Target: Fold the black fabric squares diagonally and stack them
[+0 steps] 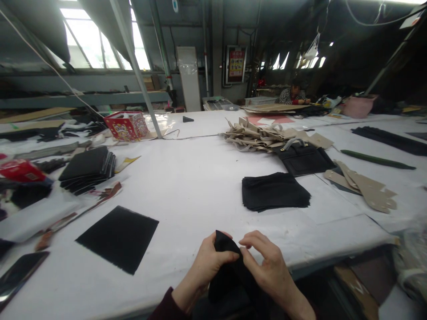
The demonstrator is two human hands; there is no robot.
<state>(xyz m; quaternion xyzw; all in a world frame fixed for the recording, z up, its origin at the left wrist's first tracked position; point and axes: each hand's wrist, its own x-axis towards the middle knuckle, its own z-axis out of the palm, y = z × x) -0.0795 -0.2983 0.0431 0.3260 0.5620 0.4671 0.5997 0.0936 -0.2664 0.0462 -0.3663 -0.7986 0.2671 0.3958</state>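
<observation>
At the near edge of the table I hold up a black fabric piece (230, 280). My left hand (207, 262) is closed on it, thumb across the front and fingers behind. My right hand (271, 266) is at the fabric's right edge, thumb and fingertips drawn close together there in a pinch. The lower part of the cloth hangs toward my lap, where it is dark and hard to make out. A single black square of fabric (120, 240) lies flat to the left. Beyond my right hand lies a stack of black fabric pieces (275, 192).
Behind the stack are a black bag panel with a handle (305, 158) and a heap of beige strips (256, 137). Beige templates (367, 186) lie at right. On the left are a dark stack (86, 166), a red box (126, 126) and a phone (22, 273). A pole (138, 71) rises from the table.
</observation>
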